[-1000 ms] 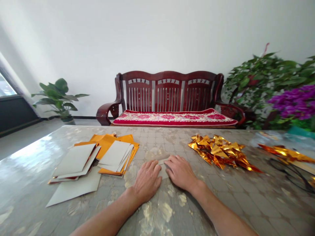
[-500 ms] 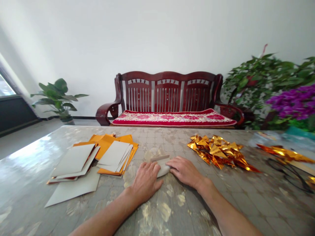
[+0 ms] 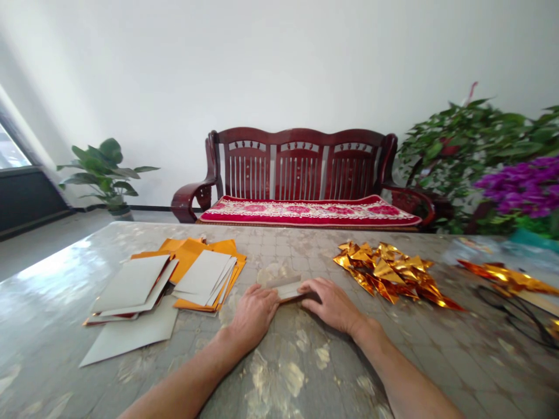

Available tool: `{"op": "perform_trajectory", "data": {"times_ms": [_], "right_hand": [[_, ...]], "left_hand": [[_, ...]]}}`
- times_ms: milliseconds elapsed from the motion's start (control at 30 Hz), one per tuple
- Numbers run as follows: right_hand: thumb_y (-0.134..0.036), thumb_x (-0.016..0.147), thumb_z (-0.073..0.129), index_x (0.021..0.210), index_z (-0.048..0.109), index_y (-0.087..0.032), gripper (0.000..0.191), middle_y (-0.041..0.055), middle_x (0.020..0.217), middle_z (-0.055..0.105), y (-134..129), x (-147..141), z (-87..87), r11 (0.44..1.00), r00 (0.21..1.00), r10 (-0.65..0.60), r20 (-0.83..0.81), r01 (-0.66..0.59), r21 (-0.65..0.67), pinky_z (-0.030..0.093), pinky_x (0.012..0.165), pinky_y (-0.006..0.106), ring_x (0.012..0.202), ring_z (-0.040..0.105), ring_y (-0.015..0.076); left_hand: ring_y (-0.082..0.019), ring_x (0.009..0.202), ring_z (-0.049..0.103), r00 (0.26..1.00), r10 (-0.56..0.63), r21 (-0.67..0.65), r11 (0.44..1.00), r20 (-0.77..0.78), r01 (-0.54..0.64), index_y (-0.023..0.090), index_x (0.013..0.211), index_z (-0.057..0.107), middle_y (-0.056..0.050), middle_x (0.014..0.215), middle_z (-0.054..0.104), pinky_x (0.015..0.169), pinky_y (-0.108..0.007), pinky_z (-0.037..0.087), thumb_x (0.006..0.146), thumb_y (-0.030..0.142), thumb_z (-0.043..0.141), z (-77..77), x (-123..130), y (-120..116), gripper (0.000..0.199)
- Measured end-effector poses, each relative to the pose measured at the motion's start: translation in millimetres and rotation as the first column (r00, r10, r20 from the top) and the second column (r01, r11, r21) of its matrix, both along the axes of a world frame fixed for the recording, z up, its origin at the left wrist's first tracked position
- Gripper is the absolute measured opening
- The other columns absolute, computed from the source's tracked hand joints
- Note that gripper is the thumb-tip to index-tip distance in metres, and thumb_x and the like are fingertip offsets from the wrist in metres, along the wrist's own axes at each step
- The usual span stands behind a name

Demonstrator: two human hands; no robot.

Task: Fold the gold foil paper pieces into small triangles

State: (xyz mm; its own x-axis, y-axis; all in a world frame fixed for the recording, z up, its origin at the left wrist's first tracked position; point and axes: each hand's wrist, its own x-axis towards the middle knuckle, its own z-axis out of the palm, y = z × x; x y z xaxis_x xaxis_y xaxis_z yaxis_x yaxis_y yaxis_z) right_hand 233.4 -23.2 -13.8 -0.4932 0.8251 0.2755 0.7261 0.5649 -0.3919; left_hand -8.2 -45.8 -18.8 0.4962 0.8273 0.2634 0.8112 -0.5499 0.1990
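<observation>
A small pale sheet of foil paper [image 3: 289, 290], folded into a narrow strip, lies on the table between my hands. My left hand [image 3: 257, 311] is closed on its left end, the fingers bunched together and the thumb partly hidden. At the other end my right hand [image 3: 328, 299] pinches the paper between curled fingers and thumb. Left of my hands, a stack of pale sheets [image 3: 209, 273] rests on orange paper [image 3: 187, 253], beside more stacked sheets [image 3: 131, 285]. Folded shiny gold pieces [image 3: 386, 267] are heaped to the right.
The table [image 3: 297, 372] has a glossy patterned cover. At its right side lie a black cord or strap [image 3: 519, 314], more gold foil [image 3: 506, 276] and clear plastic [image 3: 471, 249]. Beyond stand a wooden bench [image 3: 301, 166], a potted plant [image 3: 111, 174] and purple flowers [image 3: 519, 183].
The paper has gone from a raised, rounded fold to a flatter, narrower strip. My left hand has shifted slightly left, its thumb tucked closer. My right fingers are more curled.
</observation>
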Motion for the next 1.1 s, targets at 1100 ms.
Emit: {"op": "perform_trajectory", "data": {"times_ms": [1100], "right_hand": [[-0.022, 0.092, 0.060, 0.076, 0.061, -0.021, 0.016, 0.0009, 0.082, 0.064, 17, -30, -17.3, 0.959, 0.979, -0.203, 0.028, 0.193, 0.207, 0.037, 0.073, 0.027, 0.083, 0.057, 0.0170]], "left_hand": [[-0.019, 0.088, 0.062, 0.924, 0.376, -0.126, 0.922, 0.069, -0.366, 0.024, 0.077, 0.070, -0.002, 0.085, 0.071, 0.080, -0.031, 0.034, 0.086, 0.040, 0.062, 6.1, 3, 13, 0.021]]}}
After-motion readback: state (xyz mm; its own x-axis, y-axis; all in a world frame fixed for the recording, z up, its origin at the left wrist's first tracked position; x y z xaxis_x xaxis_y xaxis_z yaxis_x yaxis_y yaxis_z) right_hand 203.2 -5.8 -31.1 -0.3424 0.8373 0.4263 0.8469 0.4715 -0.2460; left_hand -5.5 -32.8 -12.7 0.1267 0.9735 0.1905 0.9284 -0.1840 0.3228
